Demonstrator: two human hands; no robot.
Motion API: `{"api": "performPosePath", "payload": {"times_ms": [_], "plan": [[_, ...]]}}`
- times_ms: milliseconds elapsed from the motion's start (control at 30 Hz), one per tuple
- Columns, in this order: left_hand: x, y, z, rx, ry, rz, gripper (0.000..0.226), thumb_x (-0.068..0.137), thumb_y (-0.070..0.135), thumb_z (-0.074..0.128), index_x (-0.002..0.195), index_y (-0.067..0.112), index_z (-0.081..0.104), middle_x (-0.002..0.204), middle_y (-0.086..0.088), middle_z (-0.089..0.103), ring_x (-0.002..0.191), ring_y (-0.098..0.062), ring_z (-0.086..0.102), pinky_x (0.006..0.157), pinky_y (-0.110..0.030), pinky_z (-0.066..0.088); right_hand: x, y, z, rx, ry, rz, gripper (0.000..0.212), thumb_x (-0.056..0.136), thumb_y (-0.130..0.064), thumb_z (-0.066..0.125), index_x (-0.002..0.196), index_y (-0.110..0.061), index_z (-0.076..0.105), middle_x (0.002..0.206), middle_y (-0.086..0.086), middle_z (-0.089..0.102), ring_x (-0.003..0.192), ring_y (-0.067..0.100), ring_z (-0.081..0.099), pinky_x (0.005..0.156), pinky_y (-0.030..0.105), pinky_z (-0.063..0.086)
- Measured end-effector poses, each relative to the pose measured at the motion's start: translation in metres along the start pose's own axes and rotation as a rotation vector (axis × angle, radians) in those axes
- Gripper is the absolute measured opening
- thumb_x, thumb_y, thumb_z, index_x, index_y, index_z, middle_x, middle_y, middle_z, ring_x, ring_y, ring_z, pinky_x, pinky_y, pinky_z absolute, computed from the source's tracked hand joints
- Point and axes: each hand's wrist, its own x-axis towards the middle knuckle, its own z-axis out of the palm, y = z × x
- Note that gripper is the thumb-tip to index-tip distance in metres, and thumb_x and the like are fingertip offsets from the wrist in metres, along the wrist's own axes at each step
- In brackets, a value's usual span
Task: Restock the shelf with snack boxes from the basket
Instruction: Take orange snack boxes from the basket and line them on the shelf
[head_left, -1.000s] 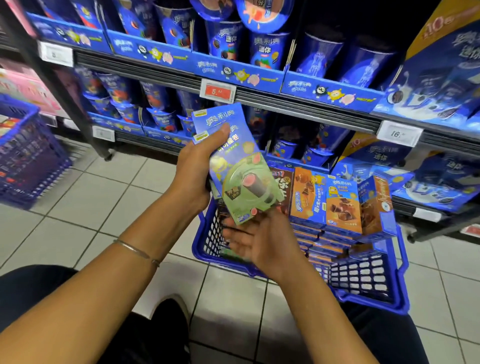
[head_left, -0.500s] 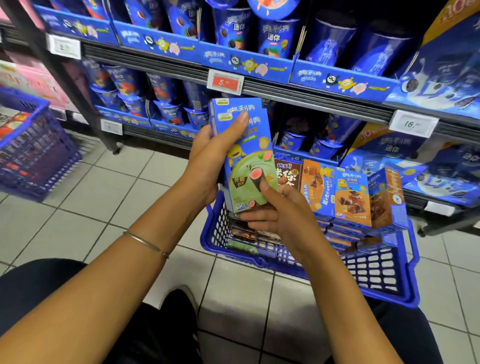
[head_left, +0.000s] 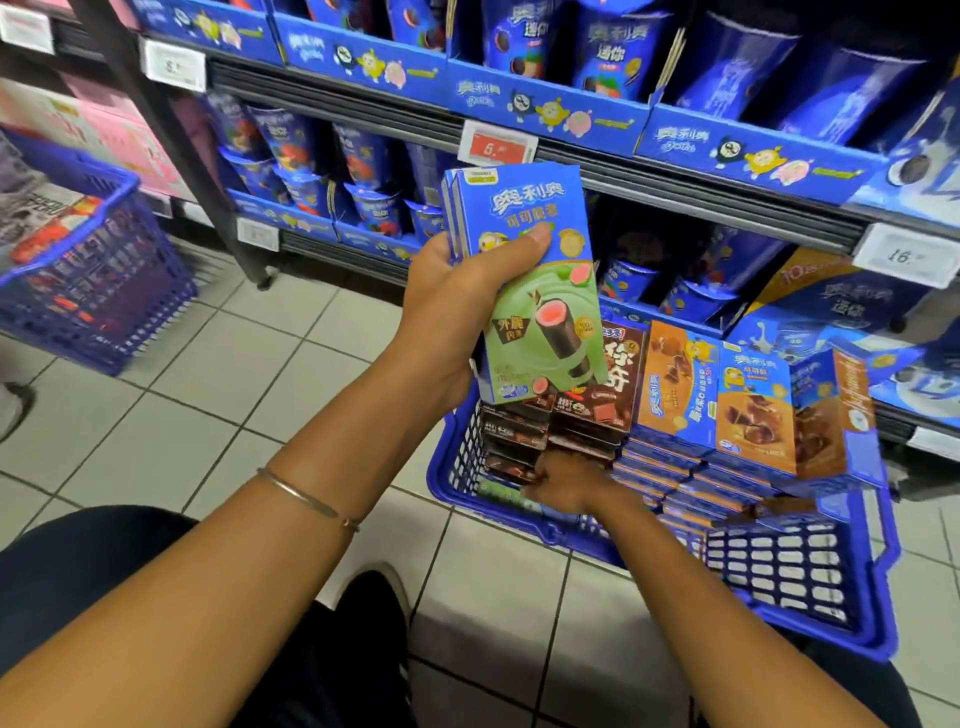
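My left hand (head_left: 457, 306) grips a small stack of blue-and-green snack boxes (head_left: 535, 312) upright, thumb across the front, above the left end of the blue basket (head_left: 800, 582) on the floor. My right hand (head_left: 563, 480) is down inside the basket at its left side, fingers against the dark brown boxes (head_left: 524, 441); whether it holds one I cannot tell. Orange-and-blue boxes (head_left: 727, 395) stand packed in the basket's middle and right. The shelf (head_left: 675, 182) behind carries blue snack cups and trays.
A second blue basket (head_left: 88, 280) with goods stands on the tiled floor at the left. A dark shelf post (head_left: 171, 140) runs down to the floor between them. Price tags (head_left: 496, 148) hang on the shelf rails. My dark shoe (head_left: 374, 608) is near the basket.
My right hand has left the green boxes and dropped into the basket's left side. My left hand now holds the stack alone, slightly higher and more upright.
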Motion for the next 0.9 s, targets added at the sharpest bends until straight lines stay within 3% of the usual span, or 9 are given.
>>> {"api": "performPosePath", "payload": {"times_ms": [100, 167, 300, 400, 533, 667, 800, 900], "plan": [[-0.002, -0.002, 0.003, -0.01, -0.01, -0.027, 0.045, 0.093, 0.012, 0.079, 0.133, -0.002, 0.065, 0.115, -0.019, 0.079, 0.103, -0.041, 0.077, 0.083, -0.047, 0.067, 0.03, 0.004, 0.019, -0.277, -0.109, 0.026, 0.045, 0.094, -0.036, 0.057, 0.129, -0.009, 0.058, 0.123, 0.015, 0.063, 0.106, 0.031, 0.062, 0.084, 0.034, 0.049], [-0.003, -0.004, 0.005, -0.004, -0.02, -0.05, 0.045, 0.092, 0.012, 0.08, 0.133, -0.001, 0.065, 0.115, -0.018, 0.079, 0.104, -0.042, 0.077, 0.088, -0.052, 0.065, 0.041, 0.008, 0.029, -0.377, -0.178, 0.048, 0.04, 0.098, -0.032, 0.052, 0.129, -0.008, 0.06, 0.119, 0.015, 0.063, 0.103, 0.029, 0.061, 0.093, 0.037, 0.048], [-0.001, -0.008, 0.004, 0.019, -0.025, -0.078, 0.048, 0.091, 0.015, 0.082, 0.133, 0.002, 0.064, 0.114, -0.015, 0.08, 0.102, -0.039, 0.078, 0.088, -0.053, 0.065, 0.052, 0.019, 0.037, -0.427, -0.173, 0.02, 0.037, 0.101, -0.032, 0.048, 0.129, -0.012, 0.06, 0.131, 0.014, 0.062, 0.109, 0.028, 0.06, 0.102, 0.04, 0.046], [0.004, -0.009, 0.004, 0.029, -0.029, -0.081, 0.048, 0.091, 0.016, 0.083, 0.133, 0.002, 0.064, 0.114, -0.014, 0.08, 0.101, -0.039, 0.078, 0.086, -0.05, 0.065, 0.045, 0.02, 0.03, -0.355, -0.141, -0.023, 0.049, 0.098, -0.04, 0.05, 0.142, -0.018, 0.049, 0.145, 0.012, 0.054, 0.123, 0.031, 0.057, 0.106, 0.042, 0.045], [0.015, -0.005, 0.007, 0.019, -0.031, -0.085, 0.05, 0.091, 0.015, 0.082, 0.135, 0.001, 0.063, 0.118, -0.017, 0.079, 0.105, -0.039, 0.077, 0.092, -0.054, 0.063, 0.001, 0.014, -0.001, -0.081, -0.025, -0.113, 0.052, 0.102, -0.05, 0.046, 0.145, -0.022, 0.042, 0.144, 0.008, 0.055, 0.124, 0.028, 0.056, 0.102, 0.038, 0.047], [0.03, -0.001, 0.014, -0.002, -0.048, -0.075, 0.043, 0.094, 0.012, 0.077, 0.133, -0.002, 0.066, 0.119, -0.021, 0.077, 0.097, -0.035, 0.077, 0.084, -0.045, 0.066, -0.072, 0.015, -0.028, 0.433, 0.216, -0.267, 0.024, 0.101, -0.049, 0.052, 0.12, -0.036, 0.056, 0.113, -0.007, 0.071, 0.103, 0.017, 0.067, 0.09, 0.044, 0.055], [0.047, 0.002, 0.021, -0.029, -0.073, -0.119, 0.047, 0.096, 0.017, 0.075, 0.138, 0.0, 0.064, 0.124, -0.02, 0.076, 0.104, -0.038, 0.075, 0.086, -0.049, 0.065, -0.118, 0.007, -0.06, 0.878, 0.483, -0.313, 0.027, 0.093, -0.057, 0.053, 0.106, -0.038, 0.066, 0.098, -0.014, 0.07, 0.09, 0.005, 0.067, 0.073, 0.021, 0.053], [0.062, 0.007, 0.023, -0.047, -0.122, -0.18, 0.049, 0.096, 0.022, 0.074, 0.139, 0.0, 0.064, 0.125, -0.018, 0.076, 0.11, -0.04, 0.074, 0.09, -0.05, 0.063, -0.123, 0.005, -0.082, 1.151, 0.692, -0.262, 0.026, 0.095, -0.048, 0.053, 0.1, -0.032, 0.073, 0.099, -0.012, 0.074, 0.09, 0.003, 0.069, 0.077, 0.017, 0.054]]}}
